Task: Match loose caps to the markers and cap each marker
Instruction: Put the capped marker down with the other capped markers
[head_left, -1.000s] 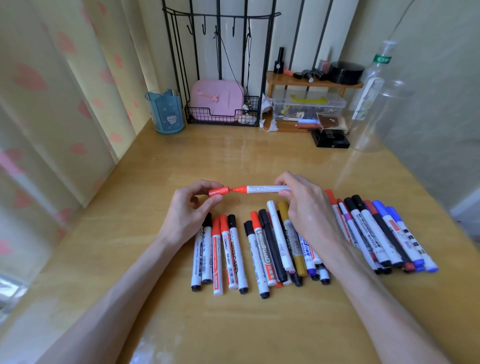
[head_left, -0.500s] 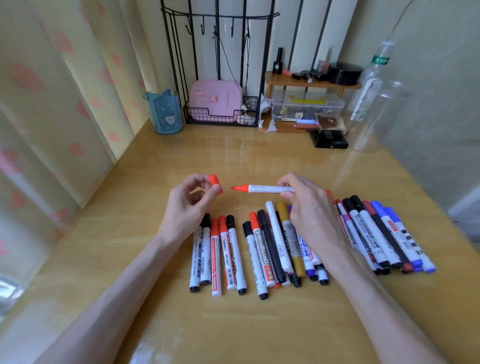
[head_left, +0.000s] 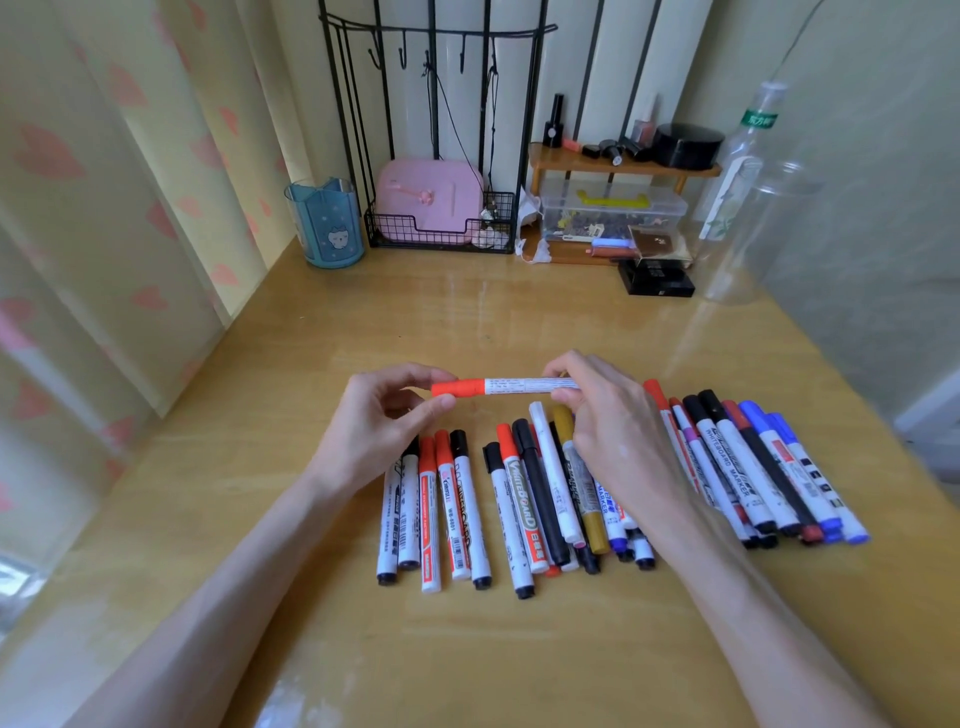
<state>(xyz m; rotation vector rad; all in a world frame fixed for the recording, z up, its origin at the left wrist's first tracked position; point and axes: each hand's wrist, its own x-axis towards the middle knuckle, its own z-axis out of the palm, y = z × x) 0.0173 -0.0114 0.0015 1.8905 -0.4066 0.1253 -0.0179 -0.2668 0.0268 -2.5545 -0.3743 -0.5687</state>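
Note:
A white marker (head_left: 530, 385) with a red cap (head_left: 457, 388) is held level above the wooden table (head_left: 322, 364). My left hand (head_left: 379, 426) pinches the red cap between thumb and fingers. My right hand (head_left: 608, 421) grips the marker's barrel at its right end. The cap sits on the marker's tip. Below my hands lies a row of several capped markers: a left group (head_left: 441, 509), a middle group (head_left: 540, 499) and a right group (head_left: 753, 467), with red, black, blue and gold caps.
At the back stand a blue cup (head_left: 324, 223), a black wire rack (head_left: 441, 228) holding a pink case, a small wooden shelf (head_left: 623, 166) with a clear box under it, a black box (head_left: 654, 278) and a clear plastic bottle (head_left: 743, 197). A curtain hangs left.
The red cap was off and held apart from the marker's tip in my left hand. Now it is pushed onto the tip, and both hands are closer together.

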